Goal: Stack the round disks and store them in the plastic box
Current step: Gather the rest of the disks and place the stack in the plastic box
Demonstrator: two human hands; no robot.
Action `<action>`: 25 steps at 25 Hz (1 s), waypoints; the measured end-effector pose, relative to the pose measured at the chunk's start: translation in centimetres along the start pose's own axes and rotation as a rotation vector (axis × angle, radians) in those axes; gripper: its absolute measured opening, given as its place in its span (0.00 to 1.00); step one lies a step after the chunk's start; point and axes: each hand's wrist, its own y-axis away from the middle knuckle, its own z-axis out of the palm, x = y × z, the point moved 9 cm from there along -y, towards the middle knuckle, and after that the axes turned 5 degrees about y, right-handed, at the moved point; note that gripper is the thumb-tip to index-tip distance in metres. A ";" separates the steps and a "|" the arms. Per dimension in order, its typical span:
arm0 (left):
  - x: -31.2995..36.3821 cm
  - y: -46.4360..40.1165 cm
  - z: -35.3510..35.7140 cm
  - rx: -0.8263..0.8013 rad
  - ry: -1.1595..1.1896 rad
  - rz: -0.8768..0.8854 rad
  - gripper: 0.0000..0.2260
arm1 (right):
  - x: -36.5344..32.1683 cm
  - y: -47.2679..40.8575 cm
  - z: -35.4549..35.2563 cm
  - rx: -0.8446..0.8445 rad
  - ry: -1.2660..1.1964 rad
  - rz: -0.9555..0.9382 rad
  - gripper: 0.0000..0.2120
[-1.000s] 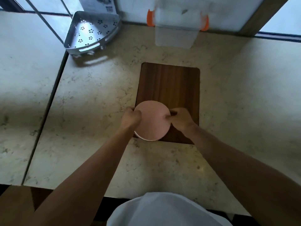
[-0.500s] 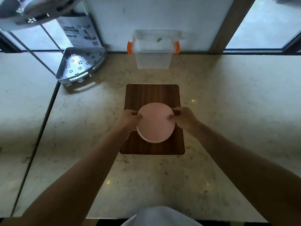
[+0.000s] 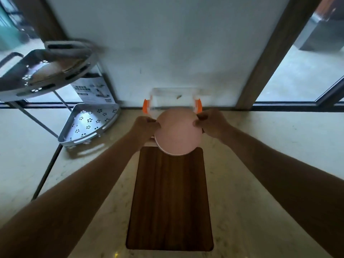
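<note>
A stack of pink round disks (image 3: 177, 132) is held in the air between both hands, past the far end of the wooden board (image 3: 170, 198). My left hand (image 3: 144, 127) pinches its left edge and my right hand (image 3: 211, 123) pinches its right edge. Directly behind the stack stands the clear plastic box (image 3: 172, 98) with orange side clips, against the wall. The disks hide the lower front of the box. I cannot tell how many disks are in the stack.
A grey metal corner shelf rack stands at the left, with a lower tray (image 3: 89, 123) on the marble counter (image 3: 270, 146) and an upper tray (image 3: 44, 71) above. A printed card (image 3: 93, 90) leans behind it. Windows flank the white wall.
Both hands have lifted the disk stack off the wooden board and carried it forward to just in front of the plastic box. The camera has tilted upward.
</note>
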 end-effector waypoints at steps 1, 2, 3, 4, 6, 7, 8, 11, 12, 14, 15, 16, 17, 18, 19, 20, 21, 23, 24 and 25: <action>1.5 -1.4 -0.2 -0.008 0.008 0.021 0.10 | -0.8 -1.8 -1.1 0.031 -0.007 -0.017 0.09; 3.0 -2.9 -0.5 0.001 0.015 0.044 0.10 | -1.7 -3.5 -2.2 0.062 -0.007 -0.043 0.10; 4.6 -4.4 -0.9 0.021 0.020 0.068 0.10 | -2.5 -5.2 -3.2 0.092 0.004 -0.073 0.10; 6.2 -5.9 -1.3 0.045 0.018 0.103 0.09 | -3.2 -6.8 -4.0 0.122 0.018 -0.101 0.10; 9.1 -8.5 -2.0 0.081 -0.032 0.213 0.07 | -4.4 -9.5 -5.4 0.194 0.054 -0.158 0.09; 10.3 -9.9 -2.2 0.096 -0.087 0.268 0.07 | -4.8 -10.9 -5.8 0.232 0.074 -0.189 0.09; 11.1 -11.2 -2.3 0.108 -0.167 0.320 0.07 | -5.1 -12.1 -6.0 0.265 0.092 -0.223 0.10; 12.2 -14.6 -2.3 0.149 -0.516 0.464 0.08 | -5.4 -15.1 -5.2 0.294 0.137 -0.323 0.09; 12.1 -15.5 -2.3 0.169 -0.596 0.499 0.07 | -5.3 -16.0 -4.6 0.287 0.158 -0.353 0.08; 11.5 -17.1 -2.0 0.191 -0.676 0.526 0.07 | -4.6 -17.4 -3.2 0.261 0.202 -0.386 0.07; 11.2 -18.0 -1.8 0.199 -0.705 0.526 0.07 | -4.1 -18.2 -2.5 0.250 0.217 -0.383 0.07; 10.7 -18.9 -1.6 0.205 -0.728 0.521 0.07 | -3.6 -18.9 -1.7 0.243 0.229 -0.377 0.08; 10.2 -19.7 -1.4 0.209 -0.741 0.512 0.07 | -3.1 -19.7 -1.0 0.240 0.245 -0.375 0.08; 9.7 -20.5 -1.2 0.211 -0.744 0.499 0.07 | -2.8 -20.3 -0.4 0.239 0.266 -0.378 0.09; 9.2 -21.1 -1.0 0.212 -0.744 0.491 0.06 | -2.4 -20.8 0.2 0.244 0.290 -0.383 0.09; 8.7 -21.6 -0.9 0.215 -0.740 0.485 0.05 | -2.1 -21.2 0.6 0.250 0.305 -0.384 0.09; 8.2 -22.1 -0.9 0.219 -0.734 0.476 0.05 | -1.7 -21.5 0.8 0.257 0.308 -0.379 0.09; 7.3 -22.7 -0.7 0.221 -0.745 0.461 0.05 | -1.0 -21.9 1.3 0.264 0.317 -0.370 0.09; 7.1 -23.0 -0.5 0.218 -0.763 0.467 0.05 | -0.7 -22.1 1.6 0.264 0.331 -0.368 0.08; 6.9 -23.2 -0.3 0.214 -0.781 0.479 0.05 | -0.4 -22.2 1.9 0.260 0.339 -0.365 0.08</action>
